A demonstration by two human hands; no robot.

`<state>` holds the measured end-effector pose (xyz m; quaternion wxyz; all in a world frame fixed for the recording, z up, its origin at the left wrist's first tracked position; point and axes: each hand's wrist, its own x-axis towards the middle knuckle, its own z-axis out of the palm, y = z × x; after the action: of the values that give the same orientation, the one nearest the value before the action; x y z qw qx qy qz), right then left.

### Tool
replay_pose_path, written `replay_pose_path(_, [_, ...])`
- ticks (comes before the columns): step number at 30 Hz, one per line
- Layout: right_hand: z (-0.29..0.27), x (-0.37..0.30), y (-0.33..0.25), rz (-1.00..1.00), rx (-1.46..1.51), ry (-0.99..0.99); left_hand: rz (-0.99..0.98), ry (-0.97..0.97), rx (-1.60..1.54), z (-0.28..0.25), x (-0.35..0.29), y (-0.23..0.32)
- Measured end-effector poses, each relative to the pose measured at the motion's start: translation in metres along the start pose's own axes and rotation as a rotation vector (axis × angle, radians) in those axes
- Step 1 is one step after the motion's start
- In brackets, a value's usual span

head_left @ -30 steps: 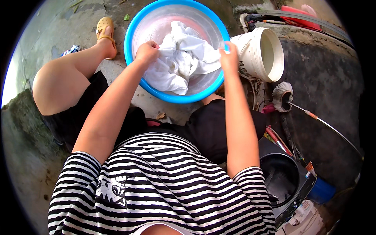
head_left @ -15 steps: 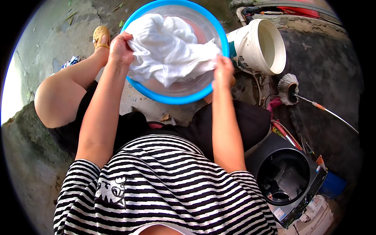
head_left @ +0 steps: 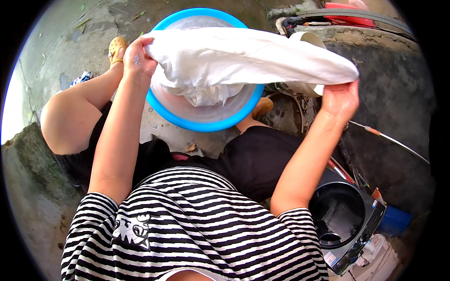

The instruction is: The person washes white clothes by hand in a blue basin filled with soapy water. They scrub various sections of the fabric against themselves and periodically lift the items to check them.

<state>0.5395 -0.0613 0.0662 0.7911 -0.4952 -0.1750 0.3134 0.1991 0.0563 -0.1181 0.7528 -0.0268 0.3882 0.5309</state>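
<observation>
You have a soft white cloth (head_left: 225,54) stretched above the blue-rimmed, round plastic basin (head_left: 201,125), its surface smooth along the span and crumpled where a wad sags into the bowl. Its long axis runs left to right, the right end slightly nearer you, passing over the pale bucket (head_left: 313,38). Your left hand (head_left: 140,58) is closed on the left end, arm reaching far; your right hand (head_left: 341,99) supports the other, palm up, elbow bent, fingers hidden, so how tightly they close cannot be told.
</observation>
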Motion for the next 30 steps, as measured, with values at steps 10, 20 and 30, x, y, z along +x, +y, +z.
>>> replay_pose_path(10, [0.033,0.05,0.097,0.508,-0.082,-0.516,-0.162,0.173,0.323,-0.002,-0.005,-0.009])
replay_pose_path(20, [-0.056,-0.093,0.243,0.946,-0.692,-0.356,-0.599,0.094,-0.222,-0.006,0.0,0.002])
replay_pose_path(30, [-0.015,-0.117,0.222,0.86,0.266,-0.259,-0.579,-0.434,-0.461,0.009,-0.017,0.005])
